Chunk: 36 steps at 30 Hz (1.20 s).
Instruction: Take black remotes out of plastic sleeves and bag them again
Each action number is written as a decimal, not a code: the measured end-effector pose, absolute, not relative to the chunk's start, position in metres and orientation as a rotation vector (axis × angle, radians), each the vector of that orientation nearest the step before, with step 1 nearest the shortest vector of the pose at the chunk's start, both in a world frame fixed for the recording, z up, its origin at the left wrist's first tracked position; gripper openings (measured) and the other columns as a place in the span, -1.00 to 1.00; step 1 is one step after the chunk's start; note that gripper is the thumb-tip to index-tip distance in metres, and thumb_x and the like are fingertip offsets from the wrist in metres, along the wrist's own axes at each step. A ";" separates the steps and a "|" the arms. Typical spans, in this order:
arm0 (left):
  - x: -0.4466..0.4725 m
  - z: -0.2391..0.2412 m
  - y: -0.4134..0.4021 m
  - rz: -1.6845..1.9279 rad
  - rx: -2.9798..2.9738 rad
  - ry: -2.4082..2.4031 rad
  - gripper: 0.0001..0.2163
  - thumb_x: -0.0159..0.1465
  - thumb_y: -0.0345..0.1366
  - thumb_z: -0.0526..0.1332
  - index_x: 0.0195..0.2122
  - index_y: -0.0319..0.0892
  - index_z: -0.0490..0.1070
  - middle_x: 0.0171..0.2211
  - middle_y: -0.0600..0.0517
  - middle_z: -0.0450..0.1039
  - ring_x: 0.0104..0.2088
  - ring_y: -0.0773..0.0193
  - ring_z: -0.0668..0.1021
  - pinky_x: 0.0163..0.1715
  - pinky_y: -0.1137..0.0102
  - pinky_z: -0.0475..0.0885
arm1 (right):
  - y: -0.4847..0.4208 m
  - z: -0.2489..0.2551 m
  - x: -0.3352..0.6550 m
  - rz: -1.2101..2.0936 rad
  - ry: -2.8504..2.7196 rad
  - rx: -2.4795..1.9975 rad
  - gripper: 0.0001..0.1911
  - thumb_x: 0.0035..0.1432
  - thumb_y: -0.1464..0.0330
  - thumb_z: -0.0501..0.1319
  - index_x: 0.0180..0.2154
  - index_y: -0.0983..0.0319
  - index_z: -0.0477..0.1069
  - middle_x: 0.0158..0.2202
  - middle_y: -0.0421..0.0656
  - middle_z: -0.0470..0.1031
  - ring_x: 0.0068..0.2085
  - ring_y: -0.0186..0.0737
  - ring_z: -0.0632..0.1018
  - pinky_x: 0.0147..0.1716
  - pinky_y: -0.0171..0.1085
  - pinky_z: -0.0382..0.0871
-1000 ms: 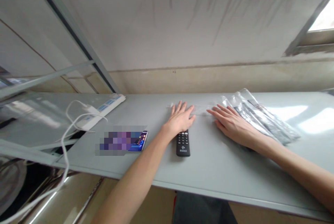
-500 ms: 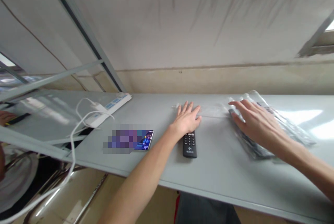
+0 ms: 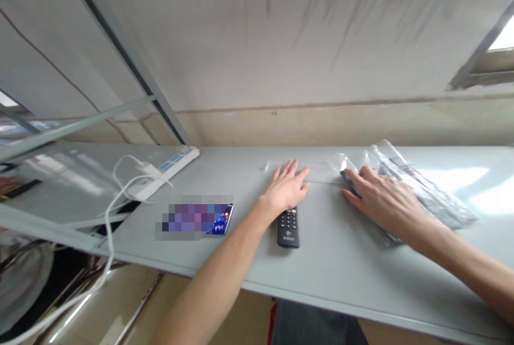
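A black remote control (image 3: pixel 288 232) lies on the grey tabletop, buttons up. Its far end is covered by my left hand (image 3: pixel 286 190), which rests palm down with the fingers spread. The fingertips reach onto a flat clear plastic bag (image 3: pixel 319 172) just beyond the remote. To the right, my right hand (image 3: pixel 375 195) lies over a pile of clear plastic bags (image 3: pixel 437 195) with dark contents, which I cannot make out. Its thumb and forefinger are apart at the pile's left edge, near a dark corner. The other fingertips are partly hidden.
Left of the remote lies a phone (image 3: pixel 223 222) with a lit, partly blurred screen. A white power strip (image 3: pixel 176 165) with a plugged-in charger and a trailing white cable (image 3: pixel 108 232) sits by the metal frame post (image 3: pixel 168 117). A wall (image 3: pixel 321 125) bounds the table's back.
My right hand has come down onto the bag pile and bent its fingers somewhat. My left hand stays spread over the remote's far end. The view has shifted slightly.
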<state>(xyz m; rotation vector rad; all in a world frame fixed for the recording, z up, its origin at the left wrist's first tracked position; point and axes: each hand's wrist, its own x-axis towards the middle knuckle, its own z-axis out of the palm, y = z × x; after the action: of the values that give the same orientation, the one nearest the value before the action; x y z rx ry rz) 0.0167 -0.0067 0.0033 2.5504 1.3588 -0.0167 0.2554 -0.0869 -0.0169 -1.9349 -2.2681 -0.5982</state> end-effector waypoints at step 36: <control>0.033 -0.007 0.005 1.006 1.699 0.554 -0.56 0.43 0.01 0.19 -0.50 -0.17 0.46 -0.55 0.02 0.45 -0.49 0.33 0.43 -0.39 0.37 0.36 | -0.084 -0.007 0.250 -0.331 -1.988 -1.118 -0.46 0.43 0.32 0.28 0.37 0.09 0.31 0.23 0.08 0.55 0.17 0.15 0.58 0.14 0.13 0.49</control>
<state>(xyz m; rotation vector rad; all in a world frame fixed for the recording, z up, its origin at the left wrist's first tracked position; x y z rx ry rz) 0.0328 0.0046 -0.0066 1.6988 0.5536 1.0065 0.2500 -0.0842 -0.0065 -1.1182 -1.9877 -0.3312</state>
